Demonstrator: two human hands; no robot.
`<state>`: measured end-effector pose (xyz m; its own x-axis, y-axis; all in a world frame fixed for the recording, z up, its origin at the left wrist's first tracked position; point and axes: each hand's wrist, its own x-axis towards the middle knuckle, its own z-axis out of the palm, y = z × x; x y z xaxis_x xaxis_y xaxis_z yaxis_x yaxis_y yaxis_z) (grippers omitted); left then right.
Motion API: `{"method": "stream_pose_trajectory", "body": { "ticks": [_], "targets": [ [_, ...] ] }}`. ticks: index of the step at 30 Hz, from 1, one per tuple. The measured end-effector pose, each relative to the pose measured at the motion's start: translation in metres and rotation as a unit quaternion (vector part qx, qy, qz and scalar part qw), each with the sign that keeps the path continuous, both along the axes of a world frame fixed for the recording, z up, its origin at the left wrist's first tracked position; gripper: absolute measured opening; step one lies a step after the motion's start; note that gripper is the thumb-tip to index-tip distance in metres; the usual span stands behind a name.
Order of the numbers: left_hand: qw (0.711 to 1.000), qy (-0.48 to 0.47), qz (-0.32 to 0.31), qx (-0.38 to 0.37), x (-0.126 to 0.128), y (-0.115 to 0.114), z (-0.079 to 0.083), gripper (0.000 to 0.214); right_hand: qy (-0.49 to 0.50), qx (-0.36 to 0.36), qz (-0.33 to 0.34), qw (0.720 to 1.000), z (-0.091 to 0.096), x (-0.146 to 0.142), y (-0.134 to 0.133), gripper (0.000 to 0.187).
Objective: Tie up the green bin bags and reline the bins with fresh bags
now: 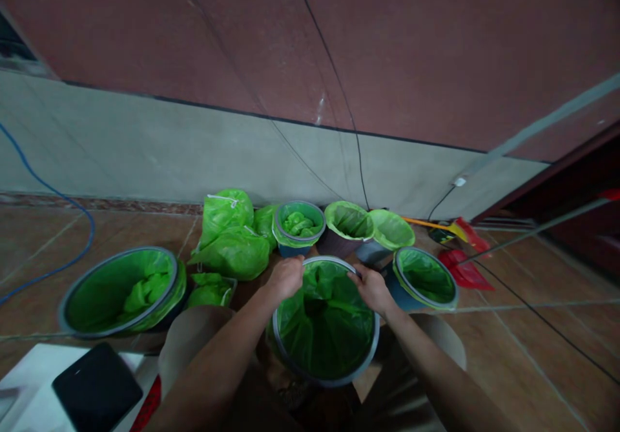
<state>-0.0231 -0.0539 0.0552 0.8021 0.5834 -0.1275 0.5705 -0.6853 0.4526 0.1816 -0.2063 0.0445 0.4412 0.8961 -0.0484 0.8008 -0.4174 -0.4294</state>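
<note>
Between my knees stands a round trash can (325, 380) with a grey rim, its mouth tipped up towards me. A green bin liner (320, 341) is spread inside it, with folds running down into the dark bottom. My left hand (288, 278) closes around the upper left of the rim. On the upper right, my right hand (372, 291) has its fingers curled over the same rim. Just right of that hand is a blue trash can (407, 293) with a green liner folded over its edge.
Several lined cans stand along the wall, one a grey-rimmed can (300, 207). Stuffed green bags (232, 251) lie left of them. A large can (177, 283) is at left, near a black device (97, 387). A red dustpan (467, 270) and blue hose (90, 232) lie on the floor.
</note>
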Motion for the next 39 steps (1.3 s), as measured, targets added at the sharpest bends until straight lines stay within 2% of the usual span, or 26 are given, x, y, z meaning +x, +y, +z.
{"method": "stream_pose_trajectory", "body": {
  "ticks": [6, 14, 17, 19, 21, 27, 32, 36, 39],
  "targets": [
    [0.998, 0.032, 0.013, 0.054, 0.005, -0.004, 0.001, 0.027, -0.034, -0.013, -0.013, 0.999, 0.004, -0.005, 0.000, 0.029],
    [0.997, -0.002, 0.045, 0.055, 0.005, -0.003, -0.001, 0.028, -0.026, 0.019, -0.035, 0.999, 0.008, -0.006, -0.004, 0.031],
    [0.998, -0.026, 0.065, 0.002, 0.001, 0.002, 0.002, 0.046, -0.010, 0.043, -0.057, 0.997, 0.004, 0.000, -0.007, 0.033],
    [0.994, -0.049, 0.072, -0.059, -0.003, 0.008, 0.006, 0.068, 0.009, 0.058, -0.074, 0.996, 0.002, 0.006, -0.011, 0.033],
    [0.988, -0.067, 0.080, -0.118, -0.009, 0.014, 0.009, 0.078, 0.030, 0.068, -0.091, 0.993, -0.001, 0.010, -0.016, 0.034],
    [0.970, -0.098, 0.066, -0.213, -0.014, 0.018, 0.006, 0.040, 0.037, 0.093, -0.159, 0.982, -0.003, 0.009, -0.027, 0.037],
    [0.982, -0.024, 0.123, -0.141, -0.002, 0.009, -0.005, 0.029, 0.006, 0.082, -0.182, 0.980, -0.010, 0.000, -0.032, 0.040],
    [0.991, 0.015, 0.113, -0.074, 0.002, 0.005, -0.005, 0.030, 0.012, 0.037, -0.158, 0.987, -0.012, 0.005, -0.038, 0.038],
    [0.994, 0.035, 0.092, -0.044, 0.002, 0.001, -0.002, 0.032, -0.056, 0.061, -0.114, 0.990, -0.003, 0.005, -0.033, 0.052]
  ]
}}
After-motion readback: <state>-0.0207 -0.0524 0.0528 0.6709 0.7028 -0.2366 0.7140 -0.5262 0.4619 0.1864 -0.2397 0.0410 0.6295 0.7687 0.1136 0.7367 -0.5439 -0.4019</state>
